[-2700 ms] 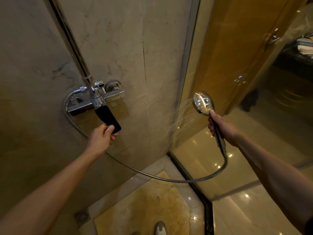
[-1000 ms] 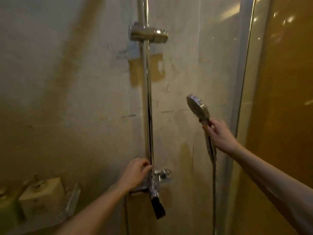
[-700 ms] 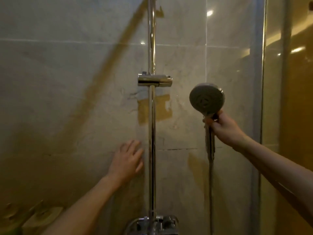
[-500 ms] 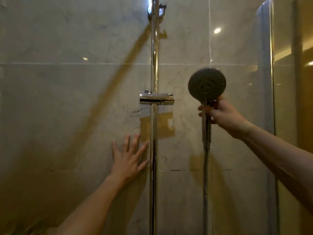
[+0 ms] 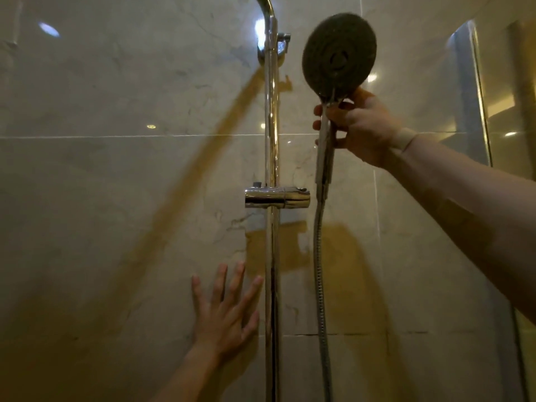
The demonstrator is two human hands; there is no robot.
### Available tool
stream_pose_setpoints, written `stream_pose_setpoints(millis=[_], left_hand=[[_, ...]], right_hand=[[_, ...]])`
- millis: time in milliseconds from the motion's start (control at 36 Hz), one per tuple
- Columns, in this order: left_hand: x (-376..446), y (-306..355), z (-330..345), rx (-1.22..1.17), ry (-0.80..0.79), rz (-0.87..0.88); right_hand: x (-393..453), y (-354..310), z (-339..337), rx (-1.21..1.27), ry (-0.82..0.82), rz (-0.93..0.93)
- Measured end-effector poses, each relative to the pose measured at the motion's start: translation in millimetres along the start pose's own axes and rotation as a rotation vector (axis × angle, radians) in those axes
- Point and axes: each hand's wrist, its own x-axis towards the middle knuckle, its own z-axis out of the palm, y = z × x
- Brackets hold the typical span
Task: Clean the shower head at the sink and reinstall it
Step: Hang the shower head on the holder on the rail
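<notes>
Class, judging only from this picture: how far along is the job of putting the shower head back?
Done, it seems: the shower head is back in the shower, its hose attached. In hand: the right hand holds it up beside the rail, above the holder; the left hand lies open on the wall. Left: seating the handle in the holder, which stands empty.

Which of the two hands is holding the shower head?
The right hand, raised high, grips the shower head by its handle. The left hand is spread flat on the wall, holding nothing.
</notes>
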Motion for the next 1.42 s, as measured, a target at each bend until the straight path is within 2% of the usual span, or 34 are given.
stream_pose_setpoints(millis=[222, 583, 750, 1417], left_hand=[[-0.3, 2.1, -7.8, 0.014, -0.057, -0.013], [-1.1, 1.5, -6.8, 0.021, -0.026, -0.01], [-0.2, 0.8, -4.5, 0.03, -0.033, -0.007], [0.7, 0.2, -3.6, 0.009, -0.025, -0.007]], right_hand=[[-1.6, 6.0, 20.5, -0.028, 0.005, -0.014], [8.6, 3.0, 17.1, 0.035, 0.012, -0.015], [17.7, -0.8, 17.4, 0.094, 0.043, -0.01], [37.5, 11.0, 32.6, 0.292, -0.021, -0.033]])
